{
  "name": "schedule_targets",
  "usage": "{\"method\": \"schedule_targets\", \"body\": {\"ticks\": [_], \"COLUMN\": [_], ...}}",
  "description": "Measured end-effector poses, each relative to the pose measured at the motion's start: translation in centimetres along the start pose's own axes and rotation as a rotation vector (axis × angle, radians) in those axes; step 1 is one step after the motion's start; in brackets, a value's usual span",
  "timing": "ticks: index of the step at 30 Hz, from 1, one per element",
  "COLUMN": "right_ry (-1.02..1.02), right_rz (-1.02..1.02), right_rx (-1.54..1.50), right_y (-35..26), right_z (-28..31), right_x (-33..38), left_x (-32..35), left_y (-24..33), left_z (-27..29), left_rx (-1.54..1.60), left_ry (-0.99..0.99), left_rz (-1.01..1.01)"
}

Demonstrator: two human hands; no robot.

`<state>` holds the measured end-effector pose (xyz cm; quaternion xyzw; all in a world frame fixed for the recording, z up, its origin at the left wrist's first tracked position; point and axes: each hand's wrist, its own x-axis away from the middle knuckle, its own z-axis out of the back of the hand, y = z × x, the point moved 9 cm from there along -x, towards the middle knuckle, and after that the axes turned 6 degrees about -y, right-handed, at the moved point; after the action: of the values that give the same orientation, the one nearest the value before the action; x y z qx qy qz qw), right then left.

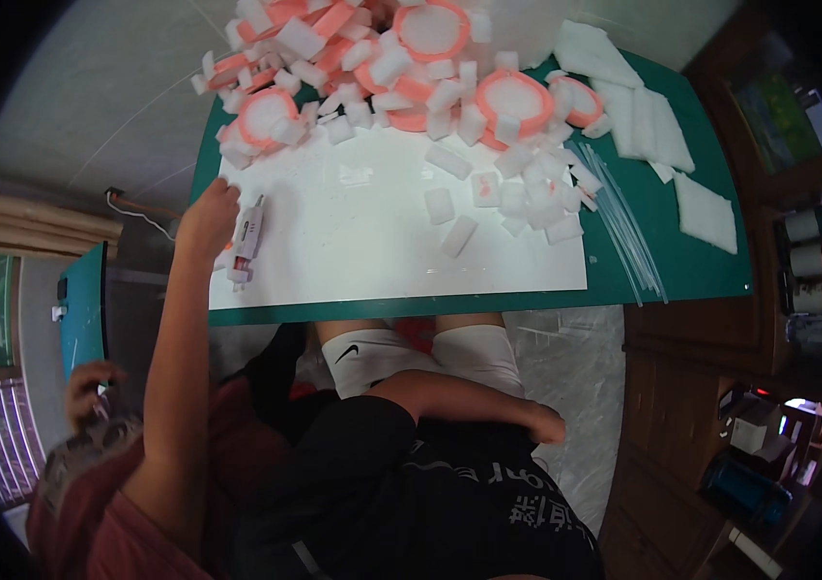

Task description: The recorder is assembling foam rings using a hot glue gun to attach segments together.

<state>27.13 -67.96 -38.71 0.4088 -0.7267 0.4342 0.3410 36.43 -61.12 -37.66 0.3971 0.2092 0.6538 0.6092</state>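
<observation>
A white sheet (362, 251) spreads rightward from the grip over a green table (701, 271). Beyond the grip and to its right lies a heap of pink foam rings (512, 97) mixed with small white foam blocks (517, 193); a few blocks lie loose on the sheet. Farther right, thin clear sticks (623, 232) lie side by side. Flat white foam pads (643, 116) lie past them. A wooden shelf (720, 329) with spools (802, 256) stands far right. A thin cable (140, 217) runs just left of the grip.
</observation>
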Motion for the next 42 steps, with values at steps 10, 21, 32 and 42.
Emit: {"method": "schedule_targets", "body": {"ticks": [10, 21, 32, 42], "right_ry": [-0.023, -0.021, -0.033, -0.066], "right_rz": [0.017, 0.074, 0.161, 0.235], "right_rx": [-0.017, -0.127, -0.238, -0.308], "right_y": [-0.7, 1.4, 3.4, 4.5], "right_z": [-0.3, -1.1, -2.5, -4.6], "right_x": [-0.3, 1.1, 2.5, 3.4], "left_x": [0.7, 1.2, 1.3, 2.4], "left_y": [0.9, 2.2, 6.5, 8.7], "left_z": [1.7, 2.0, 3.6, 5.7], "left_rx": [0.072, 0.071, 0.159, 0.066], "left_ry": [0.254, 0.280, 0.184, 0.193], "left_rz": [-0.122, -0.203, -0.304, -0.336]}}
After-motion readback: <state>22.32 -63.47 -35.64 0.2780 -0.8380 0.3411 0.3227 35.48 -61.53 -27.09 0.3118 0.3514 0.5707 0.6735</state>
